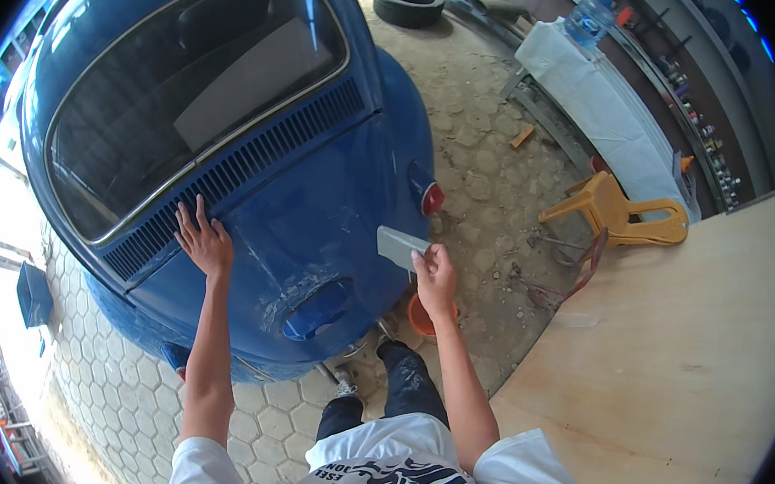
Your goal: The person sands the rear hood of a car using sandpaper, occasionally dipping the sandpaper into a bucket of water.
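Before me stands the rear of a blue Volkswagen Beetle (pixel 322 202), its curved engine lid marked with pale, scuffed patches. My left hand (pixel 208 240) lies with fingers spread on the bodywork, fingertips at the louvred vent (pixel 250 157) below the rear window (pixel 200 87). Between the thumb and fingers of my right hand (pixel 436 277) is a flat grey rectangular sheet (pixel 401 246), possibly folded sandpaper. It is held near the lid's right side; whether it touches the paint I cannot tell. Whitish scuffs surround the raised licence-plate light housing (pixel 318 312) low on the lid.
An orange bucket (pixel 422 316) sits on the ground beside my legs. To the right are a wooden panel (pixel 655 348), a yellow plastic chair (pixel 605 206) and a cloth-covered table (pixel 600 101) bearing a water jug (pixel 590 21). A tyre (pixel 408 4) lies beyond the car.
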